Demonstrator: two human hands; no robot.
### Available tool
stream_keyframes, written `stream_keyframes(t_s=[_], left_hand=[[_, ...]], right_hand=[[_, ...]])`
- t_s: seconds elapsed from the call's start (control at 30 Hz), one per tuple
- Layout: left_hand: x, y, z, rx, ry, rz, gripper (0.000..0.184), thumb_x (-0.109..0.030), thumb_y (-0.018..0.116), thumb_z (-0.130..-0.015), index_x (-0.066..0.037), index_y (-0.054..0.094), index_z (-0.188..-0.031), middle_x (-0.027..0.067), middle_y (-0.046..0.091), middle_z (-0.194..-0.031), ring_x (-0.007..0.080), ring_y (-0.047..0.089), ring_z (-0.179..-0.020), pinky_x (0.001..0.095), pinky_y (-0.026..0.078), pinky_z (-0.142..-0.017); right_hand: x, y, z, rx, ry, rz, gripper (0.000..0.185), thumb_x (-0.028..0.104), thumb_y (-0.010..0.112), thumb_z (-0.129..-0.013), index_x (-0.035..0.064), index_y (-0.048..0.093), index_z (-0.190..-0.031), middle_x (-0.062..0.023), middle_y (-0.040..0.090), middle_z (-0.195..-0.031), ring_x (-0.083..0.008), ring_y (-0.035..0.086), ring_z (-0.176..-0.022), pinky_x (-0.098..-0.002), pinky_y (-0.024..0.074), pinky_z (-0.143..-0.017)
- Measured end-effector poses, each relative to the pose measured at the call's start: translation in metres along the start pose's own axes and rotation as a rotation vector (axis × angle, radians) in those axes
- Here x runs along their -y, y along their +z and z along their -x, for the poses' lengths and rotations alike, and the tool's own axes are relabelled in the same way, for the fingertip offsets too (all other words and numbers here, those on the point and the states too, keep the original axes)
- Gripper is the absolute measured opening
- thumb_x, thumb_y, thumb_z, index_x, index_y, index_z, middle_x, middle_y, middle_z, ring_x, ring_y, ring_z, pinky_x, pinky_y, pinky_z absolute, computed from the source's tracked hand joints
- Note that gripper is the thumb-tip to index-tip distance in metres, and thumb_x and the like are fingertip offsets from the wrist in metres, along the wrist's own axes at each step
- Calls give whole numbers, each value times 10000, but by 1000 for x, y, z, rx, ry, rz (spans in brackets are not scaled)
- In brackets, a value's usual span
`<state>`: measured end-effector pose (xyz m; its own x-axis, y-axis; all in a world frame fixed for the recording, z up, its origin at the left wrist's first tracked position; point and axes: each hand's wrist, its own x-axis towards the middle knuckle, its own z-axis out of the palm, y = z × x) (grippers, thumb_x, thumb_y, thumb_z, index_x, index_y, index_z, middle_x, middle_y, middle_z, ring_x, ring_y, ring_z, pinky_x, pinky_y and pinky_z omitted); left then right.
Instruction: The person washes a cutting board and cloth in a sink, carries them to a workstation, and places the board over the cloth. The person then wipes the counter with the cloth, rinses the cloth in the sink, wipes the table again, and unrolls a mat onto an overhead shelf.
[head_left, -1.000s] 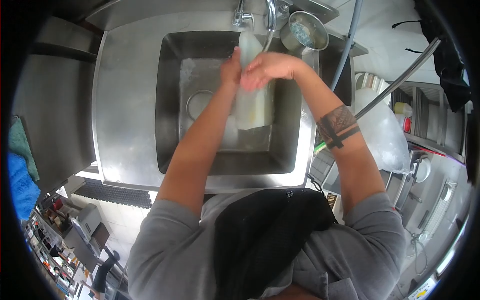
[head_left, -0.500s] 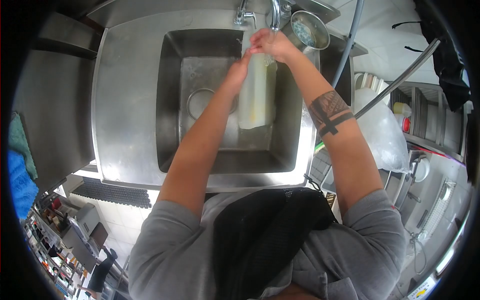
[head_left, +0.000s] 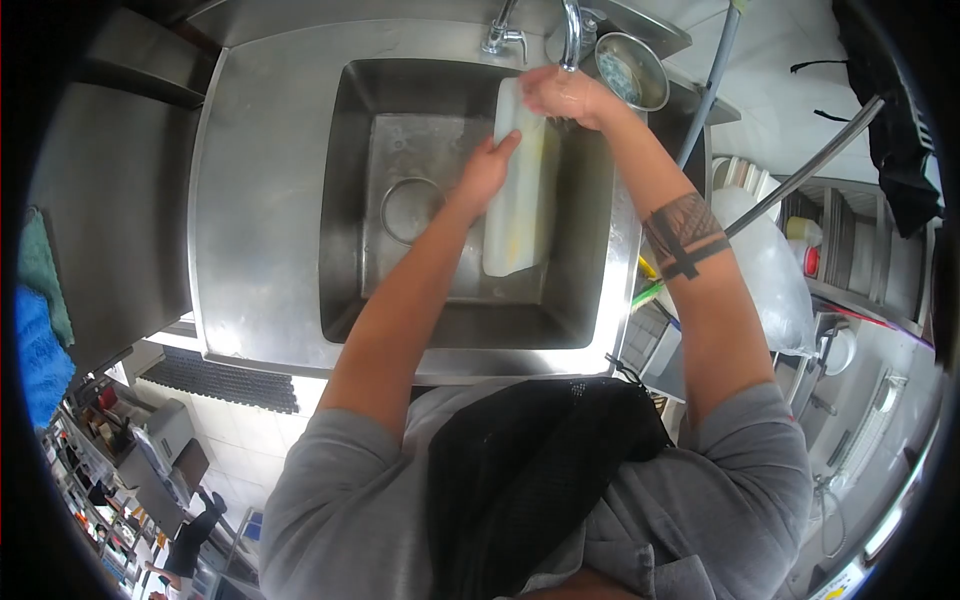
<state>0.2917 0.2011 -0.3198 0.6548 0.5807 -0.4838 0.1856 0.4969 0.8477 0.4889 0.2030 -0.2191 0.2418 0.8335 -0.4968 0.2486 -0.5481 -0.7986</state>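
Observation:
A long whitish translucent piece with a yellowish tint (head_left: 520, 220) stands lengthwise in the right half of the steel sink (head_left: 345, 200). My left hand (head_left: 487, 170) grips its left edge, the thumb pointing up along it. Near its upper end, under the faucet spout (head_left: 572, 40), is my right hand (head_left: 562, 95), wet, its fingers bent against the piece's top. Whether those fingers grip it cannot be made out. A round drain ring (head_left: 412, 210) shows left of the piece.
A metal pot (head_left: 632, 72) with bluish contents sits behind the sink's right corner. A grey hose (head_left: 712, 85) and a metal pole (head_left: 800, 165) slant at the right, near a plastic bag (head_left: 765, 275). Blue cloth (head_left: 42, 355) hangs far left. Another person (head_left: 192, 540) is at the lower left.
My left hand has moved down from the piece's upper end onto its left edge. My right hand moved up under the spout, then slightly down. The view has shifted a little.

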Motion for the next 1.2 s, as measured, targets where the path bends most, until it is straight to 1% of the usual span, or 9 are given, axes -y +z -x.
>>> stream_keyframes(t_s=[0.13, 0.23, 0.33, 0.53, 0.73, 0.87, 0.97, 1.1, 1.2], left_hand=[[27, -3, -23, -71, 29, 123, 631, -430, 550, -1009, 47, 476, -1416, 147, 623, -1294, 230, 600, -1144, 349, 459, -1001], [5, 4, -11, -103, 208, 65, 587, -419, 535, -1018, 40, 516, -1384, 128, 646, -1258, 214, 602, -1137, 342, 461, -995], [9, 10, -19, -116, 229, 141, 517, -394, 518, -1026, 20, 573, -1330, 132, 662, -1224, 213, 620, -1106, 339, 478, -977], [-5, 4, -52, 181, -173, 122, 390, -316, 468, -1048, -32, 597, -1283, 109, 675, -1152, 200, 641, -1034, 357, 524, -919], [-12, 18, -38, -82, 168, 253, 338, -271, 589, -994, -36, 636, -1232, 70, 687, -1107, 152, 628, -1027, 346, 505, -874], [-2, 9, -58, 30, 0, 556, 441, -370, 564, -1011, -8, 635, -1252, 97, 677, -1162, 173, 625, -1049, 337, 500, -898], [-8, 8, -49, -20, -56, 450, 525, -449, 551, -1008, 2, 640, -1262, 111, 676, -1178, 186, 625, -1050, 326, 496, -904], [-7, 1, -57, -22, -117, 423, 591, -513, 577, -980, 7, 652, -1249, 125, 686, -1156, 205, 634, -1012, 330, 492, -890], [-12, 5, -48, -161, -9, 204, 616, -532, 595, -963, 28, 665, -1211, 139, 703, -1091, 221, 644, -979, 351, 493, -874]], right_hand=[[52, -4, 47, 488, 167, 181, 365, 239, 617, -938, -6, 658, -1205, -129, 718, -1087, -221, 697, -1007, -336, 565, -875], [34, -1, 35, 52, -48, 41, 339, 260, 632, -939, 0, 685, -1150, -138, 731, -1055, -222, 710, -988, -330, 574, -852], [45, -2, 48, 441, 106, -147, 318, 281, 659, -933, 6, 713, -1083, -139, 739, -1026, -216, 717, -946, -321, 571, -851], [51, 6, 56, 670, 172, 106, 336, 304, 681, -924, -14, 724, -1025, -116, 740, -1020, -201, 708, -929, -317, 561, -864], [27, 16, 34, -25, -5, -15, 336, 292, 667, -928, -6, 723, -1072, -102, 736, -998, -194, 701, -915, -309, 562, -841], [45, 4, 51, 601, 171, -13, 360, 279, 654, -930, 4, 690, -1159, -82, 712, -1013, -167, 660, -1032, -300, 539, -865], [24, 4, 28, 187, -5, 80, 353, 258, 639, -950, -20, 682, -1162, -99, 714, -1027, -205, 685, -1027, -324, 573, -860], [45, 5, 54, 669, 116, 24, 341, 253, 675, -909, 2, 696, -1138, -76, 713, -1023, -187, 678, -1009, -326, 574, -853], [40, 3, 45, 369, -19, 143, 333, 231, 681, -880, -9, 687, -1110, -62, 700, -963, -180, 667, -952, -340, 575, -865]])
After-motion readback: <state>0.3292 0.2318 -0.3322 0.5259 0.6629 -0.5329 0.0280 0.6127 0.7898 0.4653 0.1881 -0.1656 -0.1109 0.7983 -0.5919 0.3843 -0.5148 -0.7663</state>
